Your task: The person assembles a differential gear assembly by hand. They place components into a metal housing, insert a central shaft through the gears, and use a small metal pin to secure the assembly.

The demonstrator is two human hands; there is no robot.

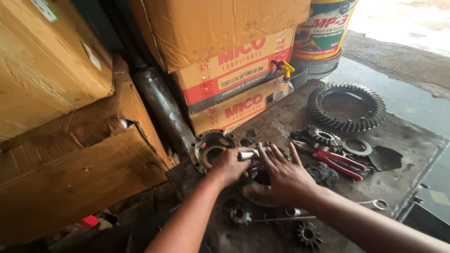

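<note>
I have both hands down on the greasy metal table (403, 178), close together near its left end. My left hand (228, 165) is curled tight around a short steel pin (247, 154), which lies roughly level and sticks out to the right of the fist, its free end passing just above my other hand's fingertips. My right hand (281, 175) is spread flat, fingers (268, 157) splayed and holding nothing, pressing on a round differential case half (255, 187) that lies on the table beneath the palm; most of that part is hidden by the hand. Just behind my left hand sits a second, cup-shaped housing (209, 147) with a flanged rim, its open side tipped toward me. To the right of my hands lie a dark rag (322, 173), red-handled pliers (340, 164), a bevel gear (324, 138) and a flat washer (357, 146). Farther back a large ring gear (348, 107) lies flat. Nearer me are two small pinion gears (308, 235), one of them by my left forearm, and a ring spanner (375, 204). Stacked cardboard boxes (234, 75) stand along the left and back, with a small spray bottle (283, 80) and a grease bucket (323, 37) beside them.
</note>
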